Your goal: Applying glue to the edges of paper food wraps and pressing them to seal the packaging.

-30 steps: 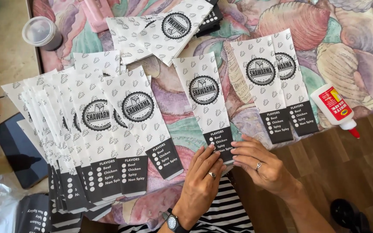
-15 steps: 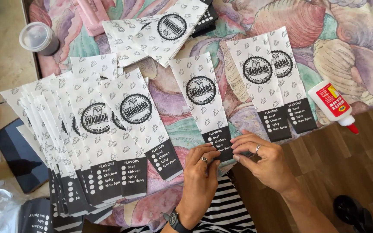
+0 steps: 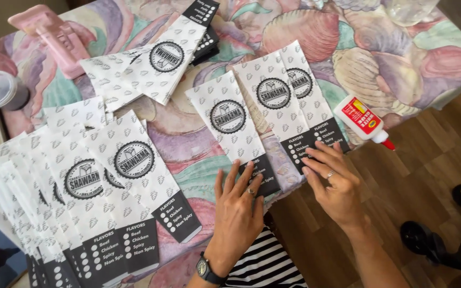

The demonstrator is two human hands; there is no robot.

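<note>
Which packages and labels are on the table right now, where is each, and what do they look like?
Middle paper bag: flat white sleeve, round black emblem, black end under left hand.
Two overlapped bags: same look, right hand on their black ends.
Fanned stack of bags: left side.
Loose bags: top centre.
Glue bottle: white, red label and tip, table's right edge.

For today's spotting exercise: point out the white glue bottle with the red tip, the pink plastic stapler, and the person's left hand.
white glue bottle with red tip (image 3: pixel 361 119), head view, label.
pink plastic stapler (image 3: pixel 54 34), head view, body.
left hand (image 3: pixel 239 210), head view, back.
</note>
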